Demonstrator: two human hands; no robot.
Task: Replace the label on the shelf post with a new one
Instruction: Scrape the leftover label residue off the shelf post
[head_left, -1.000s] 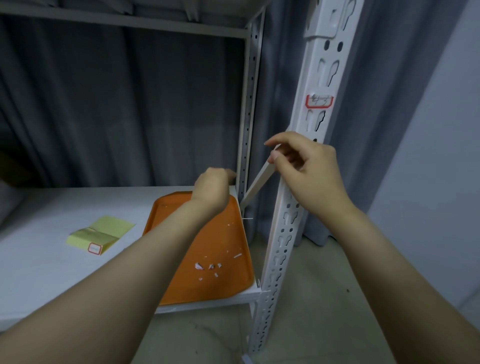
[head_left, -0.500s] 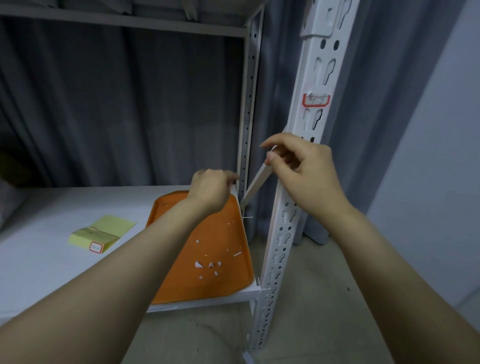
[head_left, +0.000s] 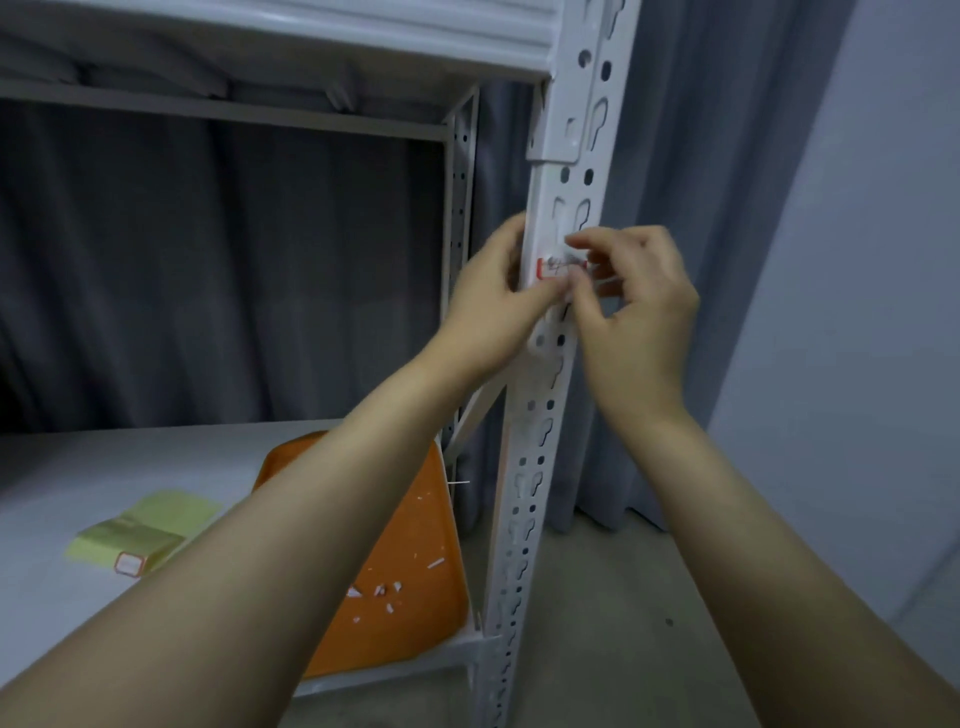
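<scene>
The white shelf post (head_left: 550, 415) is seen upright at the middle, and the shelf board (head_left: 156, 457) is spread to its left. An orange tray (head_left: 421, 525) strewn with paper scraps is laid on the board just beside the post. The post is gripped by the left hand (head_left: 493, 301), thumb on its front. The right hand (head_left: 639, 312) is held curled against the post. A yellow label pad (head_left: 150, 525) is laid left of the tray. The red-edged label (head_left: 553, 267), stuck on the post above the tray, is pinched at its right end by the right forefinger and thumb.

Orange tray (head_left: 426, 623) w/ white scraps (head_left: 382, 591), prob. paper, in it; grey curtain (head_left: 260, 270) behind.
</scene>
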